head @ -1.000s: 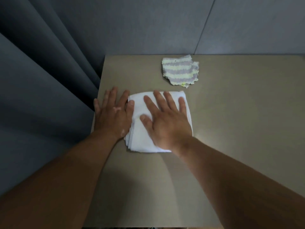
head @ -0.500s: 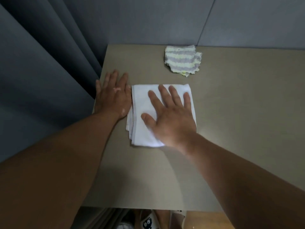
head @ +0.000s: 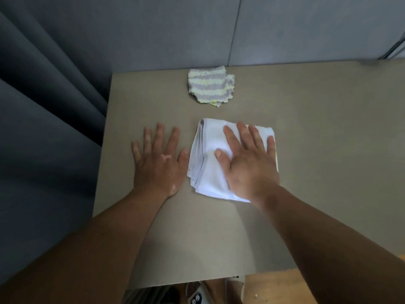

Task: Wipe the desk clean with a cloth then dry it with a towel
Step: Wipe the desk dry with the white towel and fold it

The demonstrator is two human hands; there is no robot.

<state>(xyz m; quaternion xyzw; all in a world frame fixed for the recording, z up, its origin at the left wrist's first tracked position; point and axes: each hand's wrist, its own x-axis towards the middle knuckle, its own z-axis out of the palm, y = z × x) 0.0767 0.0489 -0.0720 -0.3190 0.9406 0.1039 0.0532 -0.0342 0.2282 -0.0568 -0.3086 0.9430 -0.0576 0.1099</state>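
White and folded into a thick square, the soft towel [head: 208, 172] with a grey band down its left edge lies flat near the middle of the matte grey-brown surface [head: 328, 150]. The right hand [head: 252, 165] lies palm-down on top of it, covering most of its right half. Its fingers [head: 231, 137] are straight and spread wide, reaching toward the towel's far edge, and the thumb points left across the fabric. Nothing is curled around or pinched.

The left hand [head: 157, 165] lies flat on the bare surface just beside the towel's left edge. Its fingers [head: 172, 139] are likewise straight and fanned apart, holding nothing. Its thumb tip is very close to the stacked folds, though whether it touches them cannot be told.

Farther back, near the rear edge and apart from the towel, sits a crumpled fluffy cloth [head: 210, 87] striped in pale yellow-green and lilac-grey.

A dark grey pleated curtain [head: 43, 117] hangs to the left of the surface, and plain grey wall panels [head: 306, 29] stand behind it. Below the near edge a strip of wooden floor [head: 274, 288] shows, along with a slipper [head: 196, 298] printed with cartoon eyes.
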